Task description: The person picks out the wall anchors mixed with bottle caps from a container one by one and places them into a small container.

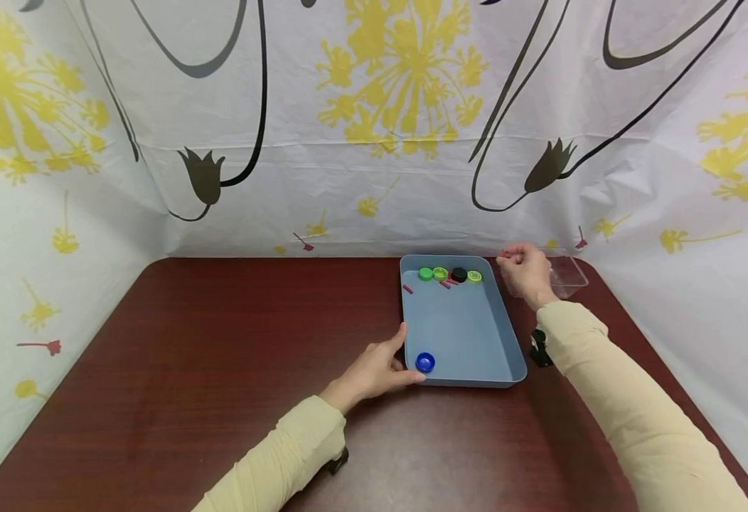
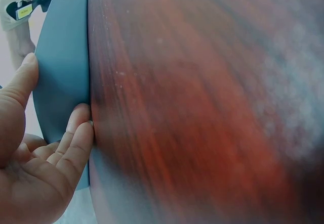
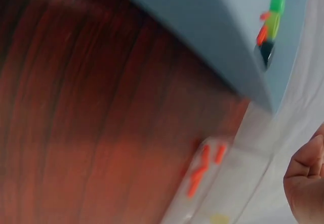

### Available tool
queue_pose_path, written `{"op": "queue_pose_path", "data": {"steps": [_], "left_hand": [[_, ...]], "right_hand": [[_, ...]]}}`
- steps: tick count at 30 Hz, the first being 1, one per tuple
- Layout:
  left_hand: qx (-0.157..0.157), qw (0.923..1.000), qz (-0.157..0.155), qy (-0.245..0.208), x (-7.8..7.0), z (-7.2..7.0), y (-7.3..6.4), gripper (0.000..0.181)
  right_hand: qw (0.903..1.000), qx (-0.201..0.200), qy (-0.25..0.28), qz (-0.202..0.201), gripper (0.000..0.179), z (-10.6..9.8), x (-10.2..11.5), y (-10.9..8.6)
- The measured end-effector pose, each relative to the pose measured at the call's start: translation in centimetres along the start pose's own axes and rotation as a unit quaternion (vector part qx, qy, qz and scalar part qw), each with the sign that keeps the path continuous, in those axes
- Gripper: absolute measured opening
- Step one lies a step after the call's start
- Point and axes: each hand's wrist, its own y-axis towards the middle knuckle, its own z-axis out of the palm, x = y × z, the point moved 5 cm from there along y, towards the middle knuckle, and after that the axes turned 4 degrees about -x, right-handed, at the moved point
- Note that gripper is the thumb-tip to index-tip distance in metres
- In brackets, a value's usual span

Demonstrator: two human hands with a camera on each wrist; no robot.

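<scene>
My left hand holds the near left corner of a blue-grey tray, thumb on the front side and fingers along the left side. In the left wrist view, thumb and fingertips touch the tray's outer wall. My right hand is beyond the tray's far right corner, over a clear plastic container. It pinches a small red stick at the fingertips. In the right wrist view only part of the right hand shows, and several red sticks lie in the container.
Along the tray's far end sit a green cap, two yellow-green caps, a black cap and several red sticks. A blue cap lies in the near left corner. A patterned white cloth hangs behind the dark wooden table.
</scene>
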Motion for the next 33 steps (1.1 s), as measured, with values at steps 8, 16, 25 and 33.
{"op": "queue_pose_path", "data": {"steps": [8, 16, 25, 33], "left_hand": [[0.001, 1.0, 0.0, -0.003, 0.0, 0.0, 0.0, 0.095], [0.003, 1.0, -0.003, -0.005, 0.0, 0.0, 0.0, 0.095], [0.003, 1.0, -0.005, -0.008, -0.1, 0.1, 0.0, 0.095], [0.005, 0.9999, -0.005, -0.011, -0.1, 0.1, 0.0, 0.095]], "right_hand": [[0.9972, -0.031, -0.048, 0.049, 0.03, -1.7, -2.6, 0.3], [0.9948, -0.027, -0.079, 0.059, 0.03, -2.0, -3.6, 0.0], [0.9935, -0.026, -0.095, 0.057, 0.03, -2.4, -4.2, -0.3], [0.9944, -0.024, -0.09, 0.05, 0.032, -2.3, -4.2, -0.1]]}}
